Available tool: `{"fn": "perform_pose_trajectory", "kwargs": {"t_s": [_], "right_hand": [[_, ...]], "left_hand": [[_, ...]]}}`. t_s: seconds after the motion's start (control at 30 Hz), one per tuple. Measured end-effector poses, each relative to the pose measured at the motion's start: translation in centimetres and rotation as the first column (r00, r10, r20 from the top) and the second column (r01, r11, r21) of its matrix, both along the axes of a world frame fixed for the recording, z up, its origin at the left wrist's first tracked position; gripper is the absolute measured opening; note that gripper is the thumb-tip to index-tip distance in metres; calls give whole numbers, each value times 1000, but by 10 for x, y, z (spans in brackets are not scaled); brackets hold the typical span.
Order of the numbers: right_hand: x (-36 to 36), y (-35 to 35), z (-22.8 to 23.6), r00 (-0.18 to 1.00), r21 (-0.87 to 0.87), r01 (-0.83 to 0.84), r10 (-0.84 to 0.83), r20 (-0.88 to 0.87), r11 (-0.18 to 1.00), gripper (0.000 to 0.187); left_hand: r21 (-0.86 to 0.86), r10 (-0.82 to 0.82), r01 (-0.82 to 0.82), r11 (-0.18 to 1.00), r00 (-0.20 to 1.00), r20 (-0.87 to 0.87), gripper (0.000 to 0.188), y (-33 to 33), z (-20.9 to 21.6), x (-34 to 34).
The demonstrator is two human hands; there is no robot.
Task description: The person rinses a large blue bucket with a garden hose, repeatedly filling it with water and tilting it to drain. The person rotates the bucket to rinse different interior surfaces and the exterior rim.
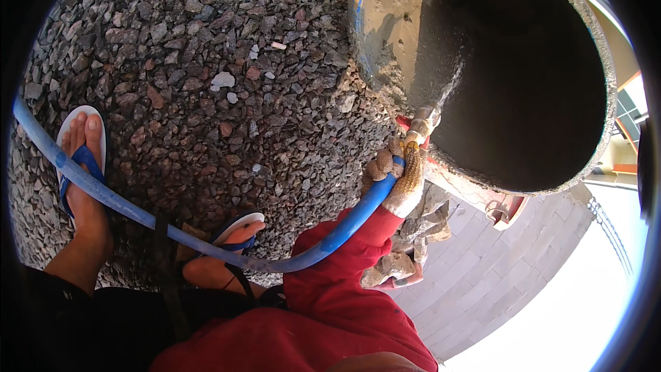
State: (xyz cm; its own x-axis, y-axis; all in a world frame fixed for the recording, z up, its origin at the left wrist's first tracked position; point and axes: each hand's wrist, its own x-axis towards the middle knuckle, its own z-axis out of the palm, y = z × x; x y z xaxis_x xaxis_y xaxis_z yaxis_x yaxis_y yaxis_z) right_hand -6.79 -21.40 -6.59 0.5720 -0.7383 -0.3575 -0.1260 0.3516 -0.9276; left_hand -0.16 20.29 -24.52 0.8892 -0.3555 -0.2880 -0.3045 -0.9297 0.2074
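Observation:
My right hand, in a worn tan-and-white work glove, is closed around the end of a blue hose. A metal nozzle with red parts beside it sticks out past the fingers. Water sprays from it into the wide mouth of a cement-crusted concrete mixer drum. The inside of the drum is mostly in dark shadow, so its contents cannot be made out. From the hand, the hose curves back past my feet to the left edge. My left hand is not in view.
Loose crushed gravel covers the ground under my sandalled feet. Below the drum are a red metal frame and a pile of broken stones. Grey paving lies to the right, with a building beyond.

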Motion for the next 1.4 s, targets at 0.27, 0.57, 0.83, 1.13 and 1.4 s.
{"fn": "perform_pose_trajectory", "kwargs": {"t_s": [0.27, 0.57, 0.83, 1.13, 1.4], "right_hand": [[-13, -6, 15, 997, -143, 70, -65, 42, 987, 29], [-12, 3, 10, 982, -46, 158, -152, 111, 986, 53], [-12, -1, 8, 986, 12, 145, -146, 78, 989, 57], [0, 18, 11, 976, -539, 159, -50, 212, 827, 64], [13, 33, 6, 973, -316, 146, -78, 218, 937, 36]], "left_hand": [[-93, 93, -104, 990, 989, -113, 46, 6, -13, 4], [-267, 99, -119, 956, 991, -88, 44, -13, 26, 5], [-218, 56, -65, 974, 997, -47, 44, -10, 25, 1], [366, -307, 212, 906, 924, 226, 56, 36, -62, -10], [725, -452, 234, 647, 884, 118, 54, 30, -47, -12]]}}
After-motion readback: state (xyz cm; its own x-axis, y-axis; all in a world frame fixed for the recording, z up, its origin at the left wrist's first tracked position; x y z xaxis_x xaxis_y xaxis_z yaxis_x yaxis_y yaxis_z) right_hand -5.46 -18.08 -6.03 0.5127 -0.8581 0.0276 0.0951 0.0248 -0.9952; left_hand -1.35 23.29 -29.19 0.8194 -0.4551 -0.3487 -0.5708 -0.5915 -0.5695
